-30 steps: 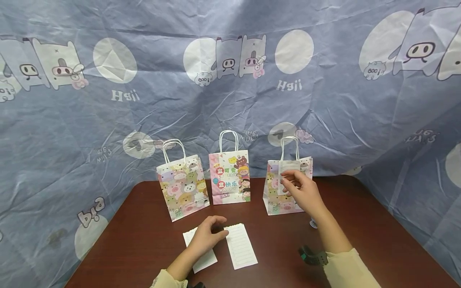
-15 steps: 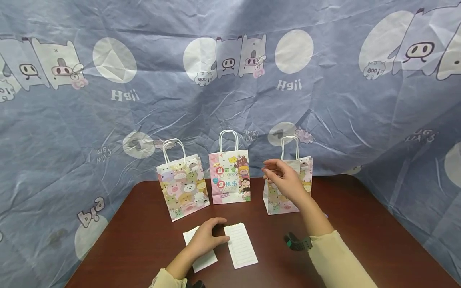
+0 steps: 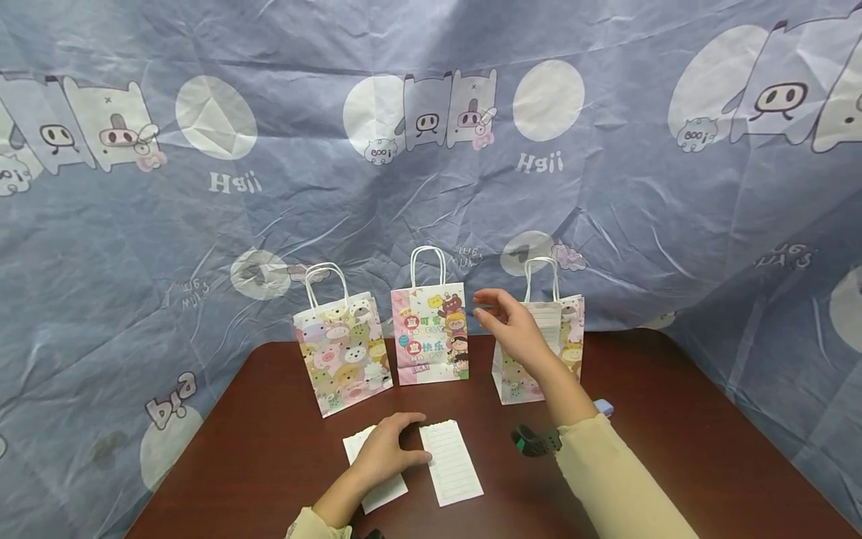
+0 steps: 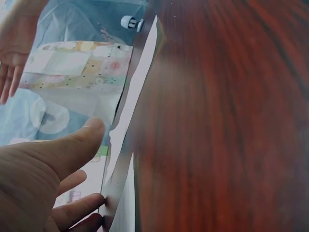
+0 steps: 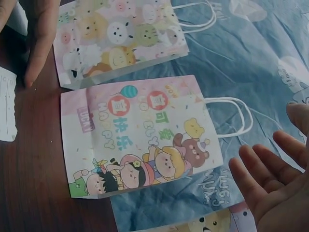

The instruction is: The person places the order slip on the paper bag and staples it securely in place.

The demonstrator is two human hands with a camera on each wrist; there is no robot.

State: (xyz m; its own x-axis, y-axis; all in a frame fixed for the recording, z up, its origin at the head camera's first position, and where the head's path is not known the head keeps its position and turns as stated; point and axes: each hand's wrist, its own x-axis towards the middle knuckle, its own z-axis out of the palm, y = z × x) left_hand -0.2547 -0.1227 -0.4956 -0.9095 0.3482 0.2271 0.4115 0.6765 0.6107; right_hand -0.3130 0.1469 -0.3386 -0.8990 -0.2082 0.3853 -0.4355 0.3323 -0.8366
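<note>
Leftmost on the worktop (image 3: 222,457), an animal-print bag (image 3: 343,355) stands with its handles up, tilted to the left. In front of it, the left paper slip (image 3: 387,492) lies flat, partly covered by the left hand (image 3: 387,451). The left-hand fingers are extended and relaxed, thumb set apart; contact with the slip cannot be determined. The middle bag (image 3: 426,337), printed with cartoon figures, stands upright. In front of it lies the right paper slip (image 3: 453,462), ruled, its edge at the left thumb tip. The right hand (image 3: 512,328) is raised between the middle bag and the right bag (image 3: 572,348), fingers loosely opened. A ruled sheet (image 3: 551,322) sits against the right bag's front. Rightmost, a small blue object (image 3: 604,408) is partly hidden by the sleeve.
</note>
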